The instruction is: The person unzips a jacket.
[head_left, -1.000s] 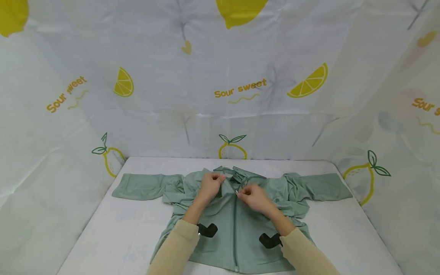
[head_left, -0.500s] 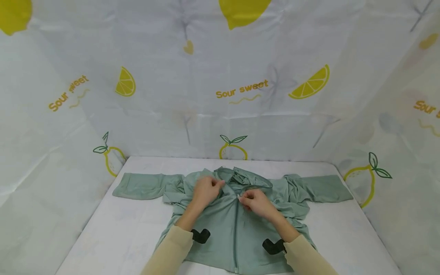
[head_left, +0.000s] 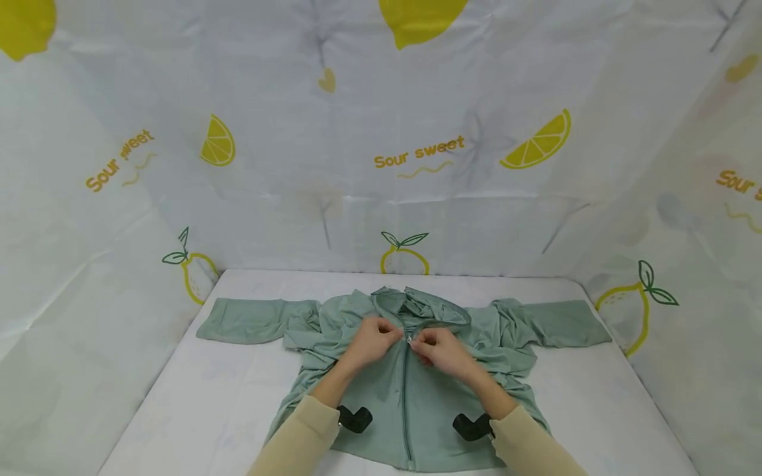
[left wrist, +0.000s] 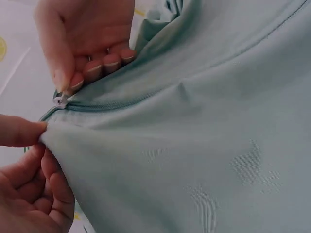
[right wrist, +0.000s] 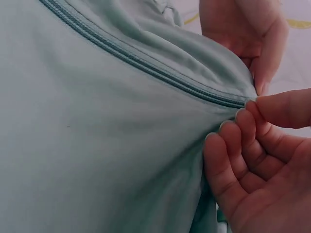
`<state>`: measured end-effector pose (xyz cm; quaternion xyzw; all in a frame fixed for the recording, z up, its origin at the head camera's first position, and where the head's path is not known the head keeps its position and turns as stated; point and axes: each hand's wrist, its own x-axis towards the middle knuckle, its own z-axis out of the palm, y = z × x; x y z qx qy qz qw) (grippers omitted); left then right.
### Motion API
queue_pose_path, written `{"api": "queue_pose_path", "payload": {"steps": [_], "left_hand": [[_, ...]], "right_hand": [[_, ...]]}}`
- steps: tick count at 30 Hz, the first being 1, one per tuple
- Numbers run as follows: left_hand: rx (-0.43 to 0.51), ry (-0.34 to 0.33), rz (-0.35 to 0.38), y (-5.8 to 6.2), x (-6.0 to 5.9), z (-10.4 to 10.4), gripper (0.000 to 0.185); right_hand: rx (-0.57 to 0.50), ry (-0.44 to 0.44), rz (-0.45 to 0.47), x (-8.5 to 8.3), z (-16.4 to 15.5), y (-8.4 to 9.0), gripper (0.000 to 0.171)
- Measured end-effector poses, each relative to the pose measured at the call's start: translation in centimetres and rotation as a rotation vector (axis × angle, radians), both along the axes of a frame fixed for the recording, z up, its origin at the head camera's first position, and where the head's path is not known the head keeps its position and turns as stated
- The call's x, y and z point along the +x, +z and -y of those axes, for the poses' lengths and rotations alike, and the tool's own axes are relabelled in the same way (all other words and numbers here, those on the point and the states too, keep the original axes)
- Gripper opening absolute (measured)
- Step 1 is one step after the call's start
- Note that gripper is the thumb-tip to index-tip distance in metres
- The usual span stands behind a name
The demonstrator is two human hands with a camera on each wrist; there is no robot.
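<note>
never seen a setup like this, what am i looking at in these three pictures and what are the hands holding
No machine here: a person works with two bare hands and wears three cameras. The wide picture comes from a camera on the head, looking forward and down. The two close-ups come from cameras on the wrists; the black pieces at the cuffs in the wide view look like those cameras' mounts.

On the white table lies a pale green zip-up jacket, front up, sleeves spread to either side. A lemon-printed cloth hangs behind and beside the table.

Both hands meet at the top of the zipper, near the collar. The left hand pinches the fabric edge beside the zipper. The right hand pinches at the small metal zipper pull, clearest in the left wrist view. The zipper looks closed nearly to the top.
</note>
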<state>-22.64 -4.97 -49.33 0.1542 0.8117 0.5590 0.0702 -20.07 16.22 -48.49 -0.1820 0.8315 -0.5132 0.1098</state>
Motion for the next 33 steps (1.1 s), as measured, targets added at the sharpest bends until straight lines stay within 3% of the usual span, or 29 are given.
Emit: {"api": "queue_pose_path", "payload": {"steps": [7, 10, 15, 18, 23, 25, 28, 33], "left_hand": [[-0.001, 0.217, 0.043, -0.5, -0.6, 1.6, 0.019], [-0.04, 0.258, 0.029, -0.5, -0.7, 2.3, 0.021], [-0.153, 0.194, -0.05, -0.4, -0.2, 2.7, 0.043], [-0.207, 0.114, -0.077, -0.1, 0.2, 2.5, 0.055], [-0.17, -0.138, -0.019, 0.0, 0.7, 1.9, 0.041], [-0.131, -0.191, 0.027, 0.0, 0.9, 1.8, 0.033], [-0.073, -0.2, 0.068, -0.1, 1.0, 1.6, 0.029], [0.001, -0.124, 0.053, -0.1, 1.1, 1.5, 0.022]], "right_hand": [[0.046, 0.11, 0.032, 0.9, -0.5, -0.7, 0.028], [0.044, 0.142, 0.048, 1.1, -0.7, -1.0, 0.027], [0.001, 0.123, 0.075, 1.0, -0.7, -1.1, 0.029], [-0.032, 0.112, 0.092, 0.7, -0.7, -0.8, 0.028], [-0.041, 0.096, 0.099, 0.4, -0.7, -0.1, 0.029], [-0.047, 0.096, 0.089, 0.4, -0.7, 0.1, 0.029], [-0.062, 0.098, 0.08, 0.3, -0.6, 0.4, 0.031], [-0.057, 0.132, 0.076, 0.4, -0.6, 0.5, 0.03]]}}
